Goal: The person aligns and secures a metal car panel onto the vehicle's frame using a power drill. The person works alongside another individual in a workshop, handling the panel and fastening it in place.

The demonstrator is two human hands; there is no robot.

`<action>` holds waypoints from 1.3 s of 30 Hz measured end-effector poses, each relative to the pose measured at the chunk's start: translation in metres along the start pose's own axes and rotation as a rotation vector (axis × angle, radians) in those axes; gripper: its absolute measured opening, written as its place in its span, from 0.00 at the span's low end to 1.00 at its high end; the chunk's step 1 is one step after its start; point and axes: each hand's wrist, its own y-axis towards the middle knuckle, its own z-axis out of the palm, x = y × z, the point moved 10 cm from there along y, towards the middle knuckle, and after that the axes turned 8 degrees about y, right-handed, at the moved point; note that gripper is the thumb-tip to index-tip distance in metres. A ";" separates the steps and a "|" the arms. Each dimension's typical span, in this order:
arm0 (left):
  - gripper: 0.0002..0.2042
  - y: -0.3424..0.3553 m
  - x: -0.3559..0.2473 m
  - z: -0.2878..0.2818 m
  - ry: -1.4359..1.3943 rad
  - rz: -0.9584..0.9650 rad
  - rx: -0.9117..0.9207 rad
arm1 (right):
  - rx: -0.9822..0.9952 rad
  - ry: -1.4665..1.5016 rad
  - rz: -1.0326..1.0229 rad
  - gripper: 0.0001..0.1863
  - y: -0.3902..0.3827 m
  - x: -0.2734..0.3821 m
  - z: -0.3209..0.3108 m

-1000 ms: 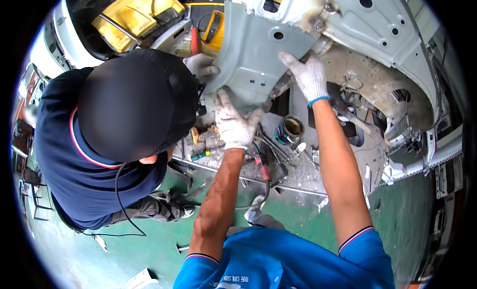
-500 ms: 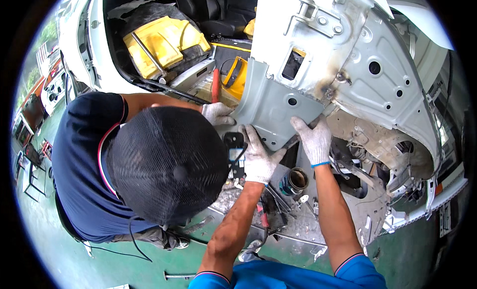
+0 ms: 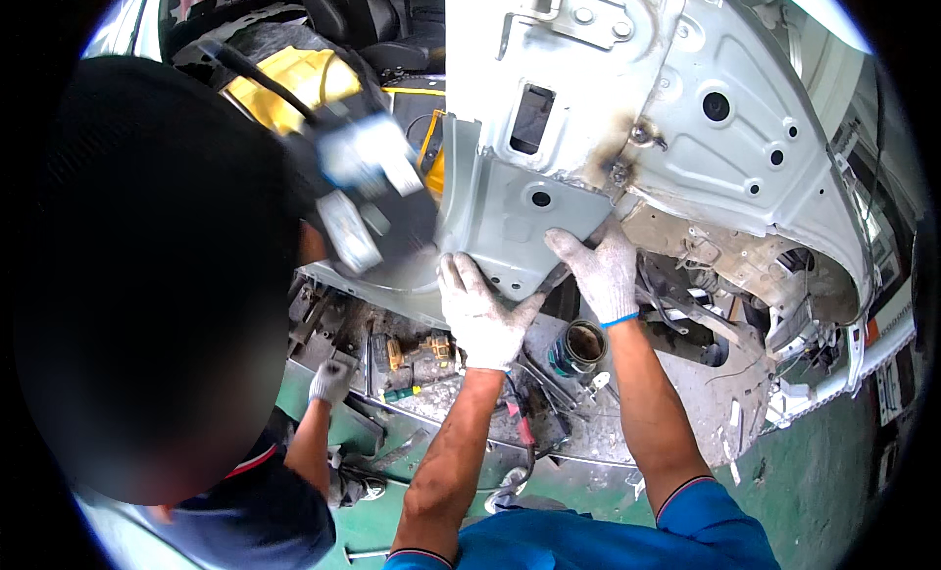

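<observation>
Both my gloved hands are on the lower part of a grey sheet-metal panel, which sits against the white and grey car body. My left hand lies with fingers stretched and thumb apart on the panel's lower left edge. Thumb in front, my right hand grips the lower right edge; its other fingertips are partly hidden. Left of the panel, a dark, shield-like thing with pale rectangular patches is blurred and covers part of the sill. A scorched patch marks the metal above my right hand.
A co-worker's dark head fills the left side; their gloved hand is low, near the bench edge. Below my hands are an open can, a yellow-and-black power drill, a screwdriver and loose tools. Yellow padding lies inside the car.
The co-worker's head has moved left and closer, and one of their gloved hands has left the panel's left edge. The dark shield-like thing has come into sight. My hands keep their places on the panel.
</observation>
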 end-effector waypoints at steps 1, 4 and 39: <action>0.61 -0.001 0.000 -0.003 0.013 0.022 -0.037 | 0.003 0.030 -0.011 0.36 -0.001 0.004 0.002; 0.62 0.006 -0.001 -0.001 0.032 -0.011 0.001 | 0.025 -0.012 0.015 0.33 0.000 0.012 0.003; 0.49 -0.225 0.125 0.066 -0.344 -0.595 0.786 | 0.024 0.111 0.063 0.32 0.000 -0.003 0.005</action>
